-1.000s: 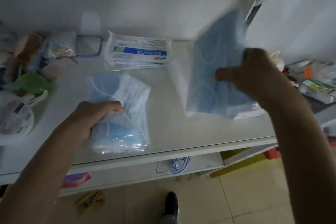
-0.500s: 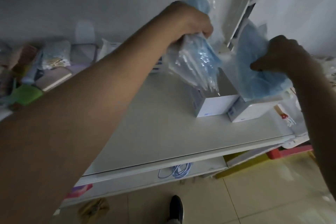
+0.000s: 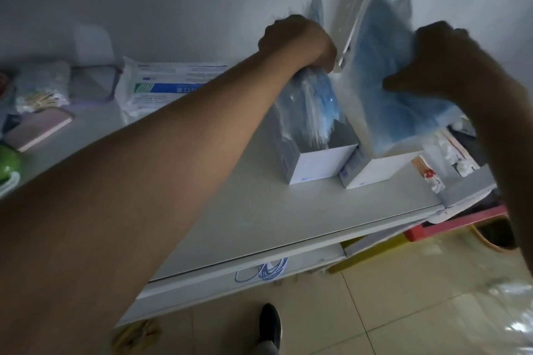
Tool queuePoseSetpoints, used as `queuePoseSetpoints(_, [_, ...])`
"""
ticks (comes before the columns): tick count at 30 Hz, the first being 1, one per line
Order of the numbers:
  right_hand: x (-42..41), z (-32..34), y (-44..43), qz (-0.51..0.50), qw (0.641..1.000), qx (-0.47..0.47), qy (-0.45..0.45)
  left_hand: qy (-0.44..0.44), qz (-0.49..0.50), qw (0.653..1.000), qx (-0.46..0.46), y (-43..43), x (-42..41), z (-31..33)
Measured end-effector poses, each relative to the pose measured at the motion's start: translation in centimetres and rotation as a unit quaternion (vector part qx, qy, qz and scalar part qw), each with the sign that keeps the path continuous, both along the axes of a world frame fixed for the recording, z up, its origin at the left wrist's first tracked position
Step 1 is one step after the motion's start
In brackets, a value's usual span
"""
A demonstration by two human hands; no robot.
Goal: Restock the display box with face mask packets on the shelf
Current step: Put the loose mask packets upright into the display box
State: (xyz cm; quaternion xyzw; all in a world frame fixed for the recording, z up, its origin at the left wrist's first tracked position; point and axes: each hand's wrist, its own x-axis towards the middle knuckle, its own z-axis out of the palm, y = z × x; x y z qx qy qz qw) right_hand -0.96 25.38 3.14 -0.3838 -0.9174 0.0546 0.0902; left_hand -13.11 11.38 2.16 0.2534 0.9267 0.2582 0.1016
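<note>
The fingers of my left hand are hidden behind the back of it, so I cannot see how they lie around the left bundle of packets. The right bundle of packets, pinched in my right hand, is blurred into one blue mass and I cannot count it. Its lower end covers the opening of the right display box. My left forearm hides part of the white pack, whose print is too blurred to read. The green thing is cut by the left edge.

Clear glossy plastic on mask packets — display box matt white card; shelf smooth, matt; floor tiles glossy.
</note>
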Motion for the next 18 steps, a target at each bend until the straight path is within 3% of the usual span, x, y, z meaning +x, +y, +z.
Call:
queuePoseSetpoints(4, [-1.6,-2.7,-0.6,0.029,0.997,-0.02,-0.062,0.047,0.017,0.998,0.032,0.9,0.4,1.0])
queuePoseSetpoints(8, [-2.3,-4.2,-0.1,0.018,0.994,-0.059,-0.085,0.023,0.039,0.999,-0.001,0.5,0.2,0.2])
queuePoseSetpoints(14, [-1.8,-3.0,1.9,-0.012,0.992,-0.123,-0.01,-0.016,0.011,0.999,-0.028,0.5,0.5,1.1])
queuePoseSetpoints(18, [-2.5,-5.0,0.7,0.03,0.985,-0.141,-0.092,-0.006,-0.025,0.999,-0.029,1.6,1.3,1.2])
